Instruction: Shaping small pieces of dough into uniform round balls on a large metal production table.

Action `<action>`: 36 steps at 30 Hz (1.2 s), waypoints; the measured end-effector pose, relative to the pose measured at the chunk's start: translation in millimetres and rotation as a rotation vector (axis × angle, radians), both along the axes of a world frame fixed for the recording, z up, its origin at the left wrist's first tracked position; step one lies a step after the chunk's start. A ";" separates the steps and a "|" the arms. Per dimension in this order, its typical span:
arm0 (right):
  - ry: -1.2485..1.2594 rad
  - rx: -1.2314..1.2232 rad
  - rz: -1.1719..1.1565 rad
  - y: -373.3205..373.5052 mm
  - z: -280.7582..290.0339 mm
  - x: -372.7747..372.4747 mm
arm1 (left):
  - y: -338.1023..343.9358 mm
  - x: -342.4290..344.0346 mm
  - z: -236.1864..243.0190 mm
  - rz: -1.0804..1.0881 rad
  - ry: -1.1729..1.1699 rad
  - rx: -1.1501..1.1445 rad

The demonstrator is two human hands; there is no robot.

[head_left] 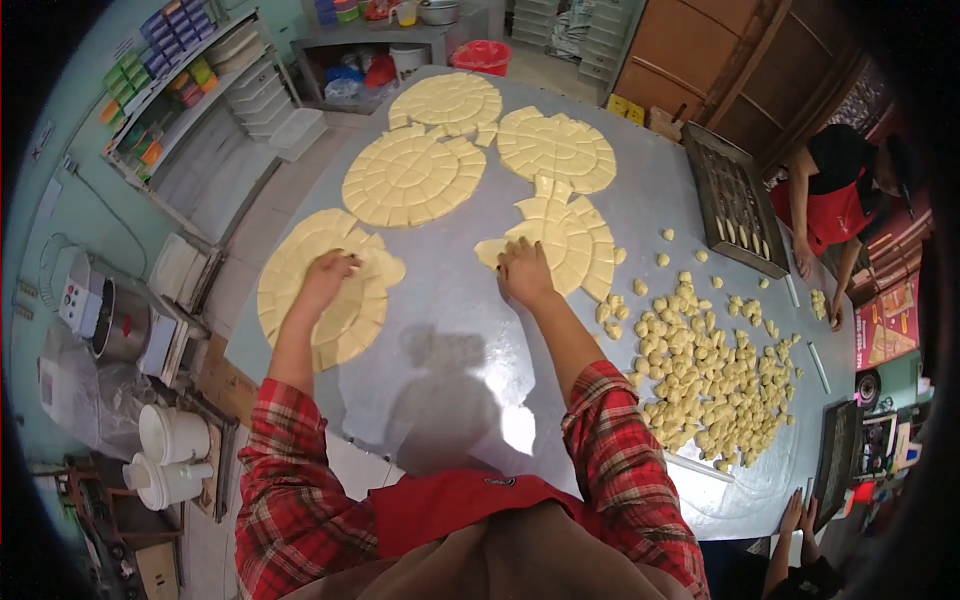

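Your left hand [328, 275] lay on the near-left dough round [318, 290], fingers curled down onto its cut pieces at the right edge; I couldn't tell whether they pinched one. Your right hand [522, 270] pressed flat, fingers together, on the left end of the cut dough round [565, 240] just ahead of you. Both rounds sat on the grey table [450, 330]. Two more cut rounds [412, 175] lay farther back. A heap of small dough lumps [700, 370] spread to your right. A dark baking tray [735, 200] stood at the far right, near another person's hand [803, 258].
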State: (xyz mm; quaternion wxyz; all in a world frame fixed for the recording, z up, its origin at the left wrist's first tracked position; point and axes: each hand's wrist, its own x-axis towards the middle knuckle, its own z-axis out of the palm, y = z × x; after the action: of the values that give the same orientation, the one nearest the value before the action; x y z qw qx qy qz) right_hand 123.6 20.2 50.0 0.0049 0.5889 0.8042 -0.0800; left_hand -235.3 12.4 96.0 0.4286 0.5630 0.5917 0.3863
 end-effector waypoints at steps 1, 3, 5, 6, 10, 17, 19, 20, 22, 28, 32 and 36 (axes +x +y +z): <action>0.183 0.080 -0.019 -6.8 1.0 -1.1 | -21.7 28.4 24.1 -0.075 -0.041 -0.048; 0.376 0.149 -0.007 -22.9 4.5 -22.5 | -49.3 36.1 47.6 -0.315 -0.009 -0.159; 1.068 0.005 0.156 -48.9 2.2 -53.3 | -77.1 50.2 69.7 -0.408 -0.171 -0.258; 1.067 -0.004 0.155 -61.3 2.9 -68.1 | -87.7 57.8 77.2 -0.514 -0.335 -0.345; 1.459 -0.436 0.173 -114.5 36.5 -99.2 | -123.5 68.8 85.4 -0.574 -0.588 -0.377; 1.542 -0.711 -0.213 -189.0 46.5 -43.1 | -175.5 98.9 24.5 -0.621 -0.374 -0.490; 1.178 -0.406 -0.051 -211.7 39.2 -31.9 | -185.2 112.5 3.2 -0.627 -0.365 -0.513; 1.186 -0.361 -0.076 -218.4 43.9 -26.5 | -187.4 116.9 -6.3 -0.663 -0.331 -0.520; 0.940 -0.055 -0.020 -227.4 64.1 -12.8 | -195.6 126.6 -14.0 -0.691 -0.400 -0.571; 1.028 -0.014 0.028 -266.7 79.3 15.1 | -205.9 176.7 -6.3 -0.837 -0.609 -0.696; 0.876 -0.026 -0.011 -290.7 86.6 27.4 | -215.5 209.2 4.9 -0.873 -0.479 -0.585; 0.719 -0.037 -0.176 -312.6 73.9 44.9 | -227.2 228.0 -15.2 -0.836 -0.301 -0.478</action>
State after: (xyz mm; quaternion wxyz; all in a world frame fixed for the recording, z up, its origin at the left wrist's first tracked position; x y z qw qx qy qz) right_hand 168.5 -292.4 123.8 -0.2743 0.5900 0.6993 -0.2961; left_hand -7.2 -214.9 80.8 0.7442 0.5758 0.3193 0.1121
